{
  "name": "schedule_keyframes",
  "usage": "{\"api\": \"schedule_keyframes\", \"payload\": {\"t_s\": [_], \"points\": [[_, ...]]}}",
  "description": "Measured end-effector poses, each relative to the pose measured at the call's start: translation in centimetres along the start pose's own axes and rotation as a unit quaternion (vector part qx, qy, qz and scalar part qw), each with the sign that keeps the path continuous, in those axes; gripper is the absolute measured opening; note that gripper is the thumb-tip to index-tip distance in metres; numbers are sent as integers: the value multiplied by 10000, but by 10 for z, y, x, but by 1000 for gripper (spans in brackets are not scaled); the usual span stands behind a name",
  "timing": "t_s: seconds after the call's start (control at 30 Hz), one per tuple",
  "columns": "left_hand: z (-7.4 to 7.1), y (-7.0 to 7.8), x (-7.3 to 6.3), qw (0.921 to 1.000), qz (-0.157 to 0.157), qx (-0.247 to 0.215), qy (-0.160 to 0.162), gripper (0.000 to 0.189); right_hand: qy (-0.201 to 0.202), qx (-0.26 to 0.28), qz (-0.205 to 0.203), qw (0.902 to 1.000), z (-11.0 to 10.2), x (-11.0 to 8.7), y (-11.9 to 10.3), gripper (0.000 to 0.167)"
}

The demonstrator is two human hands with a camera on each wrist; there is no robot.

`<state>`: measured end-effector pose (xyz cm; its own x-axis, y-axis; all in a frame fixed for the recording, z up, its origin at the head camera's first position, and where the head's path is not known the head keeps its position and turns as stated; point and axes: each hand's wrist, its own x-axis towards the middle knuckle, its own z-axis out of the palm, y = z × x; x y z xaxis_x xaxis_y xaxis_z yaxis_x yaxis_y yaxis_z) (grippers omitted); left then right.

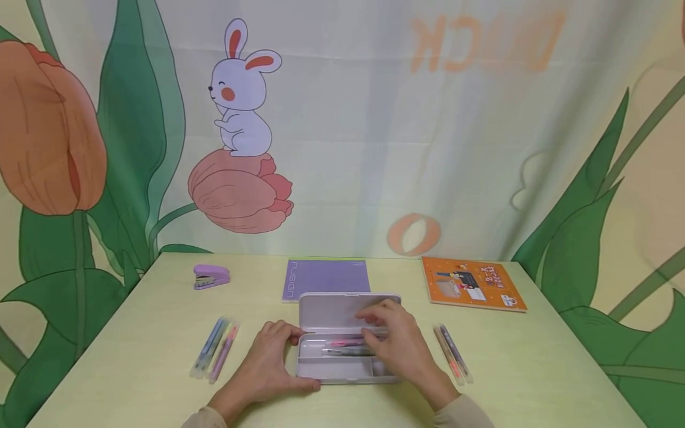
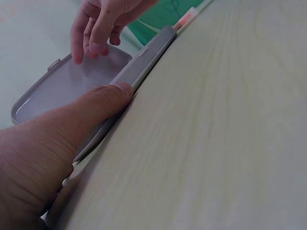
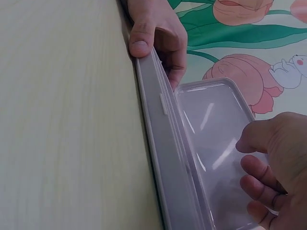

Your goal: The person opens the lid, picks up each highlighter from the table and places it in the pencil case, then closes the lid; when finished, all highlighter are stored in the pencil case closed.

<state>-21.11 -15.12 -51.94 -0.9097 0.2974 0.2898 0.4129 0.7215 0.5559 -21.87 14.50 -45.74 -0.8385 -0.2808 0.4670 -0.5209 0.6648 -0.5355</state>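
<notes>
At lower centre of the head frame, left hand (image 1: 262, 359): clasping the left end of the pencil case (image 1: 342, 370), thumb (image 1: 306, 385) on its lower-left corner.
Right hand (image 1: 404, 342): relaxed above the case's right side, holding nothing I can see.
Pencil case: lid (image 1: 323, 312) raised; pens (image 1: 348, 351) lie in the upper compartment.
Handling pens: as I judge it, brace the case and lay each flat, clear of the hinge.
Wrist views: the right one shows me bare fingertips (image 3: 250, 165), which the head view partly hides; only the head view shows the pens inside, and loose markers (image 1: 208, 351) at lower left.
</notes>
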Motion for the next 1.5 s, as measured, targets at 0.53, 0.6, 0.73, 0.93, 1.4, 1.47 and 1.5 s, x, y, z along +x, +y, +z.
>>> {"api": "schedule_keyframes", "payload": {"t_s": [0.53,0.6,0.73,0.93,1.4,1.47,1.5], "points": [[-1,2,-1,10000,33,2,64,98,589,-228,347,9974,-49,-12,28,33],[-1,2,-1,10000,29,10,56,99,615,-251,573,9961,-55,-17,34,33],[-3,1,-2,10000,-27,10,6,100,622,-347,998,9925,-67,-26,49,30],[-4,0,-3,10000,-54,-3,0,101,452,-617,1551,9849,-81,-38,69,26],[-1,-1,-1,10000,5,-6,3,101,-616,-992,2805,9527,-92,-50,97,30],[0,0,-1,10000,18,-16,8,100,-709,-1005,2880,9497,-94,-51,99,29],[0,0,-1,10000,19,-24,8,100,-762,-999,2921,9481,-94,-51,100,29]]}}
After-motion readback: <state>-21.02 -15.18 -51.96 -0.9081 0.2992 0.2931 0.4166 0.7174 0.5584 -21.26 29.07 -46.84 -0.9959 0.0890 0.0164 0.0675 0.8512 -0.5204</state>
